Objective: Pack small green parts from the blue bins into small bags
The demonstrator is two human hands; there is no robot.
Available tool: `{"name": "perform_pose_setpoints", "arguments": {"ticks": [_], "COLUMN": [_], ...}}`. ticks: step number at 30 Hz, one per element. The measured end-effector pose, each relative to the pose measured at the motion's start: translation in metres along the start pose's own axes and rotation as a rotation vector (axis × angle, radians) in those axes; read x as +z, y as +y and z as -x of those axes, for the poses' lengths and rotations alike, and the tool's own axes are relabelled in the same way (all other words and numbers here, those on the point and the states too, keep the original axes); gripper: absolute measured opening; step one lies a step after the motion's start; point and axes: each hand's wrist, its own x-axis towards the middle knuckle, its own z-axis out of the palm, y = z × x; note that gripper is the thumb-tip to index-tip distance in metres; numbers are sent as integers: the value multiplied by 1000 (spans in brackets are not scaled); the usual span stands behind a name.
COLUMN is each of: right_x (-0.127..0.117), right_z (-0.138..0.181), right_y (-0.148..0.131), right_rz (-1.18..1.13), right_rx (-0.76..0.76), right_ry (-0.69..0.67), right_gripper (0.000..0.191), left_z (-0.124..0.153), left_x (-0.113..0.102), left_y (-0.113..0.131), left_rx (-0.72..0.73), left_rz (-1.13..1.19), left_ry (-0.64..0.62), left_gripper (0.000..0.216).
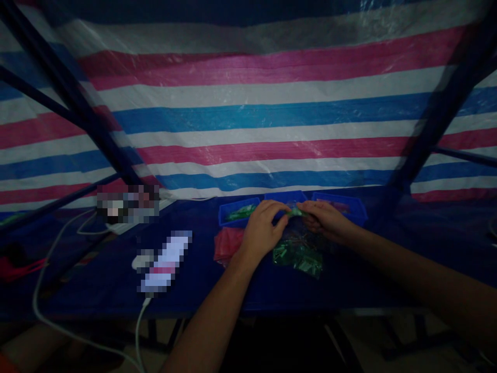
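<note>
My left hand (265, 224) and my right hand (325, 219) meet over the front of the blue bins. Between their fingertips they pinch a small pale-green piece (295, 212), perhaps in clear plastic; its exact kind is too small and dark to tell. Below them on the table lie green plastic packets (306, 259) with small light pieces inside. A stack of red plastic packets (225, 245) sits beside my left wrist, partly hidden by it. Behind the hands stand a left blue bin (222, 214) with green items, a middle blue bin (285, 197), and a right blue bin (359, 210) with reddish items.
On the blue table (202, 290) to the left lies a phone (166, 261), blurred, with a white cable (137, 326) running off the edge. A round white object (143, 260) is beside it. Blue metal posts (423, 114) and a striped sheet (264, 119) stand behind.
</note>
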Motion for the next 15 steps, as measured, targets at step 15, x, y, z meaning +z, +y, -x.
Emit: {"name": "perform_pose_setpoints", "arguments": {"ticks": [15], "right_x": [0], "right_z": [0], "right_y": [2], "right_rz": [227], "right_rx": [-304], "right_ry": [89], "right_gripper": [39], "left_z": [-2], "left_x": [-2], "left_y": [6], "left_rx": [-113], "left_rz": [65], "left_ry": [90], "left_gripper": [15]}}
